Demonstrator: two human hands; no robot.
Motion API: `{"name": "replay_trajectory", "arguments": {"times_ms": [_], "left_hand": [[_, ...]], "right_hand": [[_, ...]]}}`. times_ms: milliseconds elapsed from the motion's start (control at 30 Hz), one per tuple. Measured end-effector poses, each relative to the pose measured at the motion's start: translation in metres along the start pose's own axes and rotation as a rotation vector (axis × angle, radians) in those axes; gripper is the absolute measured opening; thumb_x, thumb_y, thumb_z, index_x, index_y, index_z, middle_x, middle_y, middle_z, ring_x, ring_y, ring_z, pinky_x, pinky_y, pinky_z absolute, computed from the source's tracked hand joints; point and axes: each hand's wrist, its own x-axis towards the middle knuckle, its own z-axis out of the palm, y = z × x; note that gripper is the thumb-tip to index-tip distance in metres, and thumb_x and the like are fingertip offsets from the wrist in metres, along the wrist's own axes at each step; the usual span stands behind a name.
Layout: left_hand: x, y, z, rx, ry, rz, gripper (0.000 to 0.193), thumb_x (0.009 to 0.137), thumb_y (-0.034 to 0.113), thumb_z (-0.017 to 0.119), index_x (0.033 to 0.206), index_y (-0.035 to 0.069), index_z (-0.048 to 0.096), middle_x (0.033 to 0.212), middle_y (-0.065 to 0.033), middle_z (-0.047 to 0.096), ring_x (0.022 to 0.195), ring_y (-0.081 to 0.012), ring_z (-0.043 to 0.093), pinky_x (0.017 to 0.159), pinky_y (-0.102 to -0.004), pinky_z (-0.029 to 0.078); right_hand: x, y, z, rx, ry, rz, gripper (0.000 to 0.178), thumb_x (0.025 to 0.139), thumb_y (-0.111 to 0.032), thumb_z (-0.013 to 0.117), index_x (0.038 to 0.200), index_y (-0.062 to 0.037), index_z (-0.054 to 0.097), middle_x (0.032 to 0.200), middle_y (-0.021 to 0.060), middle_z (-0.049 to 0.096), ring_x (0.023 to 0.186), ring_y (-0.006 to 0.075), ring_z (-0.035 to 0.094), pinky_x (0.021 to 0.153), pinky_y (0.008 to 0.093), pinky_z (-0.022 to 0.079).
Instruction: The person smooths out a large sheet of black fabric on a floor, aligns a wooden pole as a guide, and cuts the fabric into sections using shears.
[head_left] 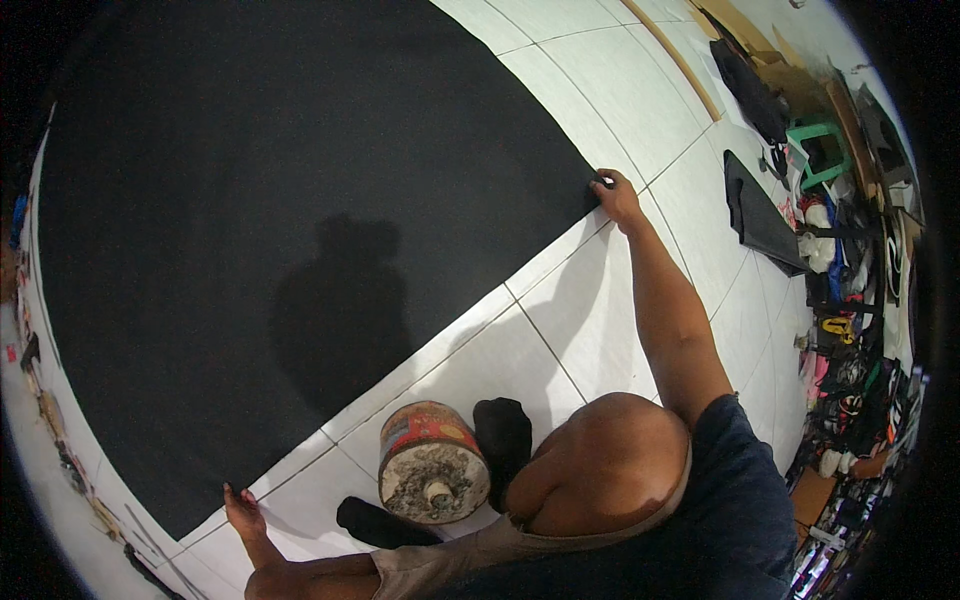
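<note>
A large black sheet of cloth point(200, 200) lies spread over the white tiled floor, its near edge running slantwise in front of me. At its right corner, my right hand point(618, 202) is closed, pinching the cloth between thumb and fingers. Down at the lower left, my left hand point(245, 512) touches the same near edge, with thumb and finger apart and fingertips over the cloth. Between my dark-covered feet point(503, 440) lies a worn round can point(433, 465), its rough grey end with a short stub facing me.
A folded black cloth point(758, 215) lies on the floor to the right. Beyond it are a green plastic stool point(822, 150), cardboard, and shelves point(850, 350) crowded with mixed goods. A long tan pole point(675, 60) lies at the upper right. Various items line the left wall.
</note>
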Motion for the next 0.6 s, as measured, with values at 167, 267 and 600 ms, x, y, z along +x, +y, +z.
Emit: {"name": "replay_trajectory", "arguments": {"times_ms": [167,267,600], "left_hand": [[0.007,-0.004,-0.006,-0.026,-0.021,0.006,0.021,0.095,0.031,0.066,0.094,0.011,0.059,0.074,-0.0006,0.060,0.063,-0.0112,0.056,0.057,-0.0207,0.048],[0.008,-0.001,-0.013,-0.014,-0.002,0.002,0.022,0.094,0.032,0.067,0.095,0.011,0.059,0.075,-0.0005,0.060,0.062,-0.0111,0.055,0.057,-0.0209,0.047],[0.009,-0.005,-0.012,-0.018,0.053,0.037,0.026,0.094,0.033,0.068,0.100,0.010,0.060,0.080,-0.0001,0.061,0.065,-0.0105,0.058,0.054,-0.0218,0.049]], "right_hand": [[0.014,0.006,0.001,0.078,-0.044,0.079,0.041,0.084,-0.025,0.071,0.116,-0.0009,0.065,0.108,0.0182,0.071,0.099,0.0272,0.068,0.086,0.0359,0.052],[0.012,0.005,0.006,0.041,-0.011,0.028,0.037,0.086,-0.023,0.070,0.115,-0.0006,0.065,0.105,0.0155,0.070,0.094,0.0240,0.067,0.083,0.0343,0.051],[-0.002,0.005,0.007,0.047,0.069,-0.102,0.036,0.089,-0.024,0.066,0.118,-0.0036,0.069,0.108,0.0189,0.072,0.100,0.0279,0.070,0.090,0.0346,0.052]]}}
